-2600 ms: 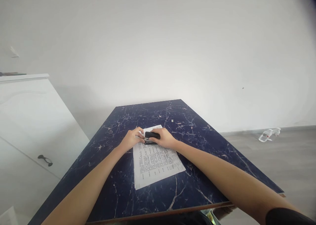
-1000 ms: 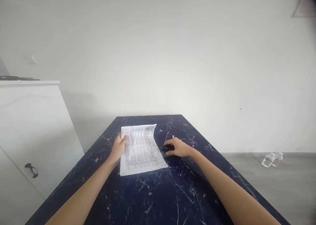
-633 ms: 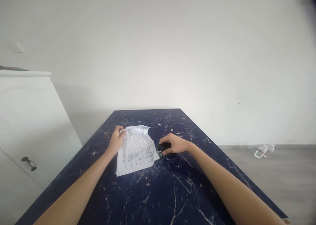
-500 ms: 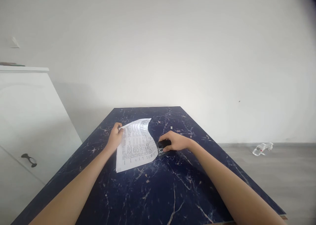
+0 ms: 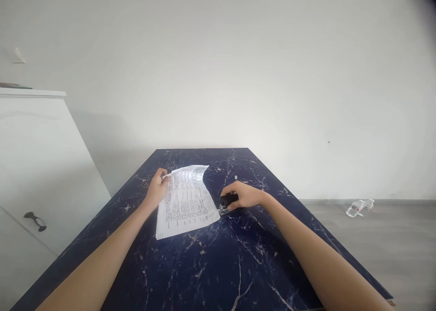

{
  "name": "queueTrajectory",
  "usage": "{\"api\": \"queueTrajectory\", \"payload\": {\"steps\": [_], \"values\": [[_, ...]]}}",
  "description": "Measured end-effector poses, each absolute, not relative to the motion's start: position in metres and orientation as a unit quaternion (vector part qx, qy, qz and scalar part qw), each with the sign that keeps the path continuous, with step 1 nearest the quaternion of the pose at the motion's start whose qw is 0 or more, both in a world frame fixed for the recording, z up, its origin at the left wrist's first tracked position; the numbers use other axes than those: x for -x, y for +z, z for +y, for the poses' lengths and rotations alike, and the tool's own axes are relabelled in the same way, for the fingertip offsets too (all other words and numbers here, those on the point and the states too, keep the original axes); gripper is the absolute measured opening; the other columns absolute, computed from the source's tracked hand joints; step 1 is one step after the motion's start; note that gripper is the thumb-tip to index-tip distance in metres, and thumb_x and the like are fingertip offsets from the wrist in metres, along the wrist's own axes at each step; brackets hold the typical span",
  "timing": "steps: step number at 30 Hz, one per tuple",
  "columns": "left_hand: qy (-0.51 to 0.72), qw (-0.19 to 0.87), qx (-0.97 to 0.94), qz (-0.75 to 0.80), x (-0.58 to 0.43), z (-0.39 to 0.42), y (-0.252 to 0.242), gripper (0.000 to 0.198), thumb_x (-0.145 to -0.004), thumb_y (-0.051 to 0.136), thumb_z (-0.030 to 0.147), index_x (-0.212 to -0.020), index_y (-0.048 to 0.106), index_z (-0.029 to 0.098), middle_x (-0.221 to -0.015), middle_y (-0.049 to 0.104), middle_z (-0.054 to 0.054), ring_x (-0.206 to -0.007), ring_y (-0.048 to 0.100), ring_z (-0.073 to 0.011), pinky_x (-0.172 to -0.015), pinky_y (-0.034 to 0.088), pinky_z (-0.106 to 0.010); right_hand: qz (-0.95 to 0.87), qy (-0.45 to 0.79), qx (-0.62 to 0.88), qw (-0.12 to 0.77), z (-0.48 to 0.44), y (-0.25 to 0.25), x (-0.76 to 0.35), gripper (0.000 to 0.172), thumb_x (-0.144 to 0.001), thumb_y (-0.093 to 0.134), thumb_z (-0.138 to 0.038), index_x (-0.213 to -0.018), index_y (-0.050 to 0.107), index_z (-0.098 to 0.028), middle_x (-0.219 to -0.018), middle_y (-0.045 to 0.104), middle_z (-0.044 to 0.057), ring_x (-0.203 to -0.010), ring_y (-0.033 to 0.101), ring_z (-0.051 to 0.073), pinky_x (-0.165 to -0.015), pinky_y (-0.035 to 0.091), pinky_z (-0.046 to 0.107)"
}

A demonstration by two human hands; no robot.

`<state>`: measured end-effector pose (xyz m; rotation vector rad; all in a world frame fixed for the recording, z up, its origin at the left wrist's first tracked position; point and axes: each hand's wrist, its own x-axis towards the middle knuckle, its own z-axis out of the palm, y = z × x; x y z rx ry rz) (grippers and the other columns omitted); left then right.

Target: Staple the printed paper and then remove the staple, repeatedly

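Left hand pinching curled paper at far corner, right hand clasping black stapler, mouth seemingly hidden

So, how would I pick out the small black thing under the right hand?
Find the dark blue marbled table, then the white printed sheet on it. At the sheet's right edge the right hand grips a stapler. It is the only small black object on the table, with a bit of metal base showing beneath.
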<state>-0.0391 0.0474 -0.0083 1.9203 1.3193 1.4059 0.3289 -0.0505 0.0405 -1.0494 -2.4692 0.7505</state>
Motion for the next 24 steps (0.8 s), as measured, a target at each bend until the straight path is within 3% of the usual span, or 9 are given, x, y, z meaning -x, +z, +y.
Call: {"api": "queueTrajectory", "payload": {"steps": [9, 16, 24], "values": [[0.505, 0.22, -0.682, 0.481, 0.0386, 0.0455, -0.0061, 0.007, -0.089, 0.049, 0.026, -0.093, 0.043, 0.025, -0.062, 0.037, 0.007, -0.052, 0.041, -0.0146, -0.053, 0.029, -0.024, -0.875, 0.283, 0.356, 0.165, -0.06, 0.0514, -0.3197, 0.037, -0.078, 0.082, -0.037, -0.113, 0.078, -0.024, -0.117, 0.075, 0.005, -0.098, 0.069, 0.026, -0.084, 0.053, 0.034], [0.5, 0.189, -0.698, 0.477, 0.0386, 0.0463, -0.0046, 0.006, -0.088, 0.049, 0.025, -0.092, 0.045, 0.024, -0.067, 0.041, 0.006, -0.058, 0.043, -0.0152, -0.06, 0.032, -0.025, -0.86, 0.3, 0.385, 0.148, -0.0554, 0.0496, -0.3263, 0.036, -0.075, 0.083, -0.034, -0.108, 0.079, -0.019, -0.111, 0.077, 0.006, -0.097, 0.071, 0.025, -0.085, 0.053, 0.033], [0.503, 0.211, -0.689, 0.478, 0.0369, 0.0434, -0.0014, 0.007, -0.086, 0.049, 0.026, -0.091, 0.044, 0.024, -0.061, 0.037, 0.007, -0.053, 0.039, -0.015, -0.054, 0.029, -0.025, -0.861, 0.307, 0.38, 0.142, -0.0566, 0.0474, -0.32, 0.04, -0.075, 0.083, -0.038, -0.11, 0.079, -0.02, -0.112, 0.076, 0.006, -0.1, 0.07, 0.027, -0.089, 0.054, 0.036]]}}
